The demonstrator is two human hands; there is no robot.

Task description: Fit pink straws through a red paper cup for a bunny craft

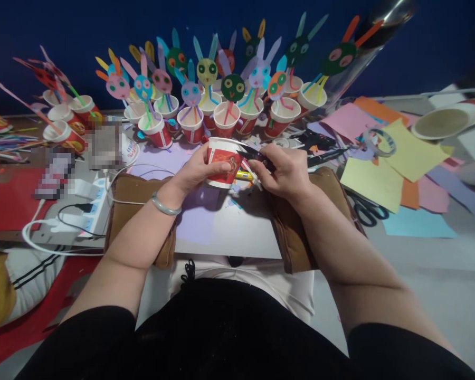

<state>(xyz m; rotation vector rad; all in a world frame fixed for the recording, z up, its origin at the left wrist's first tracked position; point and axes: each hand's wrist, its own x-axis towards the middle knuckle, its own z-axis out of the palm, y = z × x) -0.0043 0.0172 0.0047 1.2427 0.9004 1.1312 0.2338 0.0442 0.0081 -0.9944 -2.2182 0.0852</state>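
- Held cup: one red-and-white paper cup (pixel 221 162), in front of the person, above the tabletop (pixel 245 227) and between the two hands.
- Left hand (pixel 198 168): partly curled, pinching the cup; the thumb lies across the printed wall, with the other fingers largely hidden behind it.
- Right hand (pixel 285 170): closed around one dark pointed tool (pixel 252 152), its tip at the cup's rim. Contact with the rim cannot be confirmed.
- Cup orientation: mouth uppermost, base toward the tabletop; long axis near upright, slightly tilted.
- Tool orientation: long axis roughly crosswise, tip directed left toward the cup.
- Decorated cups (pixel 227 119): more than ten in the central group, topped with long-eared paper faces; overlap prevents an exact count.
- Brown cushions (pixel 142 205): two, one beneath each forearm.
- Right side: one tape roll (pixel 380 142) on coloured paper sheets (pixel 374 183); one pair of black-handled scissors (pixel 366 211) nearby.
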